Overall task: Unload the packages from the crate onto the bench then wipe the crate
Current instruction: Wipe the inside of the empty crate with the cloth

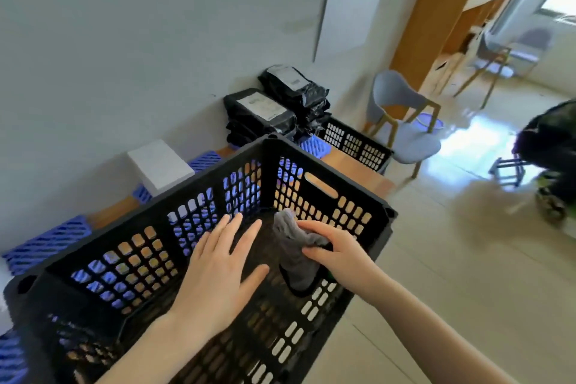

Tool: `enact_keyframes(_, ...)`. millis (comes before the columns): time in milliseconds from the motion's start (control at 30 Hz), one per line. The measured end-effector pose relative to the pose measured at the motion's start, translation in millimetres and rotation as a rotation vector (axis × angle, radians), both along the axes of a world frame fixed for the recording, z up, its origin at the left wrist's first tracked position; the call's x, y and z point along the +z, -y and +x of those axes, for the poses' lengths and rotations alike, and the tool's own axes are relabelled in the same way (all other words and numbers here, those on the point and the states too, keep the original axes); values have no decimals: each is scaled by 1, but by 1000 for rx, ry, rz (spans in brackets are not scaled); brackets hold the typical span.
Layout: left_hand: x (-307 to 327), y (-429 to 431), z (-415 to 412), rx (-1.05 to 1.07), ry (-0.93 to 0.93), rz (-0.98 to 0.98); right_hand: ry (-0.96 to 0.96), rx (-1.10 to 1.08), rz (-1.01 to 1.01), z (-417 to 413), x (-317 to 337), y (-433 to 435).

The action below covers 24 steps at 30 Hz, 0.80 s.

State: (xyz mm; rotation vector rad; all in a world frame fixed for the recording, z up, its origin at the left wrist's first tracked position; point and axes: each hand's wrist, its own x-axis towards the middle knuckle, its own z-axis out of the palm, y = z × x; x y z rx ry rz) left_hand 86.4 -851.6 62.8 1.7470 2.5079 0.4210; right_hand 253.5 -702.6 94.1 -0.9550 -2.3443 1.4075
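Crate (330,187) emptiness is noted: no packages are seen inside, and the black packages (261,111) are found stacked on the wooden bench (352,165) against the wall, just beyond the crate's far corner. Unloading is therefore judged complete and wiping is judged to be the step in hand.

The crate is of black perforated plastic; it is judged stiff and light when empty, and liable to slide or tip under wiping pressure. It is best steadied by the rim or by the slotted handle in the far wall. The grey cloth (293,256) is soft and limp, crumpled, and is easily bunched in one hand.

The right hand (336,254) is reached in over the right wall, with fingers closed around the upper part of the cloth, the remainder of which hangs down toward the crate floor. The left hand (218,271) is held flat and spread, palm down, inside the crate; nothing is gripped by it. Whether it touches the floor or the far wall cannot be told.

A second black crate (355,142) is seen farther along the bench.
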Motion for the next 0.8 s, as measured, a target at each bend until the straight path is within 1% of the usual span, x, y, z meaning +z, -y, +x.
enact_keyframes(100,5,-7,10,-66,35,41,-56,-82,20,18,9,13)
enact_keyframes(200,9,-15,16,-118,16,71,-89,-90,61,34,18,16)
enact_keyframes(333,11,-27,15,-216,-15,97,-69,-114,123,54,21,30)
enact_keyframes(467,15,-55,0,-298,-46,115,-28,-105,229,57,19,39)
enact_keyframes(533,16,-78,-10,-361,-53,136,-37,-150,262,54,25,33)
enact_keyframes(633,14,-116,-24,-488,-115,164,-76,-277,325,50,39,16)
enact_keyframes(700,9,-145,-32,-559,-130,165,-39,-326,442,47,48,0)
enact_keyframes(800,-7,-182,-42,-633,-121,191,138,-335,594,39,57,-23)
